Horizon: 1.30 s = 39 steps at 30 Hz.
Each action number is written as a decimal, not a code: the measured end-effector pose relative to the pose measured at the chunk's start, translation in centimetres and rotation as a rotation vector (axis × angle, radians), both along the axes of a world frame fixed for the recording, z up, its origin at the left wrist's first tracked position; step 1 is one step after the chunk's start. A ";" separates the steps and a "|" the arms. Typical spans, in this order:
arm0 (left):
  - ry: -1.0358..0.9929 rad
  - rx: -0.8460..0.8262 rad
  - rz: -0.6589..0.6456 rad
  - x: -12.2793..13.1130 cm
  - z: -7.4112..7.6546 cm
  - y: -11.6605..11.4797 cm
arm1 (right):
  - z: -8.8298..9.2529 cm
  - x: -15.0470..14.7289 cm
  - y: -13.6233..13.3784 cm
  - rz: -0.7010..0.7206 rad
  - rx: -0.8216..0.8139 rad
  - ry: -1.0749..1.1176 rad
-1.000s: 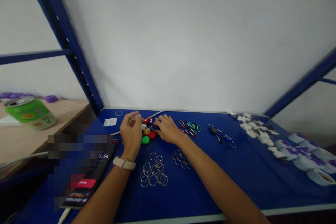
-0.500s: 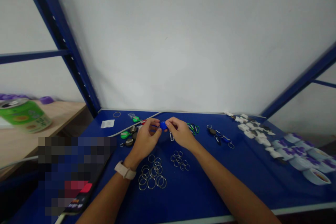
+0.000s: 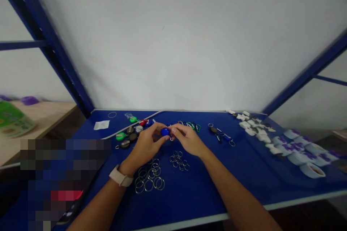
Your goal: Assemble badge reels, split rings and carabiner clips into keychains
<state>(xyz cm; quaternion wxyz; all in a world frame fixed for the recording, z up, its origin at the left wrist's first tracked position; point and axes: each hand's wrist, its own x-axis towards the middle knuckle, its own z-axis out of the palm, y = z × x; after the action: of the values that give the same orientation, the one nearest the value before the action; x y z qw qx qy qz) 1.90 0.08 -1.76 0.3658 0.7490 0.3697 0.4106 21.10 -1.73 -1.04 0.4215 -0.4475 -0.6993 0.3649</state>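
Note:
A round blue badge reel [image 3: 165, 132] is raised just over the blue table, between my two hands. My left hand [image 3: 146, 146] grips it between thumb and fingers from the left. The fingers of my right hand [image 3: 189, 140] are pinched together at its right edge, where a small metal part [image 3: 171, 138] shows; the exact grip is partly hidden. Below the hands lie large split rings [image 3: 149, 184] and a group of smaller split rings [image 3: 179, 161]. Left of my left hand is a pile of green, black and red badge reels [image 3: 132, 136]. Coloured carabiners [image 3: 193, 126] lie behind my right hand.
On the right are joined reels with rings [image 3: 214, 130], white wrapped pieces [image 3: 261, 135] and white cups with purple parts [image 3: 311, 169]. A grey cable [image 3: 116, 134] crosses the table's left side near a white paper [image 3: 101, 125]. A green can [image 3: 13, 121] stands far left.
The blue reel has passed from mostly my right fingers into my left hand's grip, its round face now more visible. The whole view has shifted slightly.

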 end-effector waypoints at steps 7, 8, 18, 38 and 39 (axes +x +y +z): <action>-0.275 -0.206 0.046 -0.3 -0.6 1.0 | 1.6 2.4 -0.6 0.125 -0.136 -0.291; -0.300 -0.220 0.057 -0.3 -0.5 1.1 | 1.6 2.8 -0.6 0.151 -0.173 -0.348; -0.286 -0.261 0.070 -0.5 -1.0 1.7 | 0.8 4.0 -0.3 0.255 -0.351 -0.591; -0.051 -0.219 0.098 -0.8 -0.6 1.5 | 1.1 3.5 -0.5 0.245 -0.360 -0.632; -0.057 -0.219 0.105 -0.8 -0.7 1.5 | 1.1 3.5 -0.5 0.253 -0.360 -0.646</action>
<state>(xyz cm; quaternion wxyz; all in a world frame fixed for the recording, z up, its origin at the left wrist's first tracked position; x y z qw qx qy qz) 1.09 1.61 -2.42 0.4337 0.6722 0.4405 0.4074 24.62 -2.23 0.04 0.0458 -0.5162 -0.7705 0.3712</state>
